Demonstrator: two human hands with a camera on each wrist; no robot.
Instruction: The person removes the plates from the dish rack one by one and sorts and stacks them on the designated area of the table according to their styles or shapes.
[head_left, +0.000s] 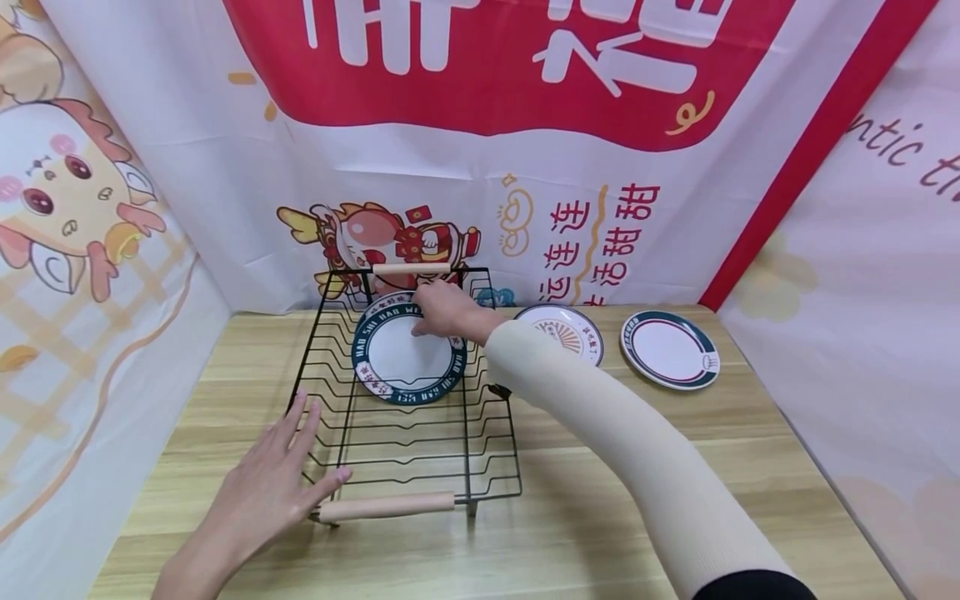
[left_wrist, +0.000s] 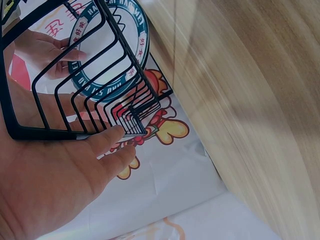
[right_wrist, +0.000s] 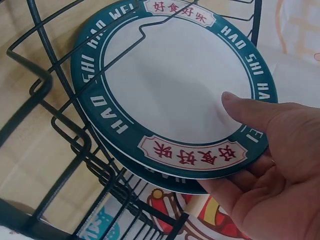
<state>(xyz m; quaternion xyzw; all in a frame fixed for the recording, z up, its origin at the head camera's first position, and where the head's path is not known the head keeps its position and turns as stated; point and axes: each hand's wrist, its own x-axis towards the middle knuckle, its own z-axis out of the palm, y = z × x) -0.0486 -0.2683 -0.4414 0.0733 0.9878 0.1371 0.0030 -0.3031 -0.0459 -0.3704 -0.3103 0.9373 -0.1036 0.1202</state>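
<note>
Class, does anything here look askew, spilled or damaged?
Nothing stands out: no visible spill or breakage. The right hand holds a round white plate with a green rim at the black wire rack with wooden handles; a second green-rimmed plate shows behind.

Smooth, glazed ceramic is suggested by the plate (head_left: 401, 357) in the right hand (head_left: 450, 311). By the left hand (head_left: 262, 479), the rack (head_left: 467, 442) is made of metal wire with matt wooden handles (head_left: 387, 506). Below both hands, smooth wood grain is shown by the table (head_left: 577, 517); beyond, creased cloth (head_left: 480, 154) is hung.

Green-rimmed plate (right_wrist: 172, 90) between fingers (right_wrist: 226, 194)
</note>
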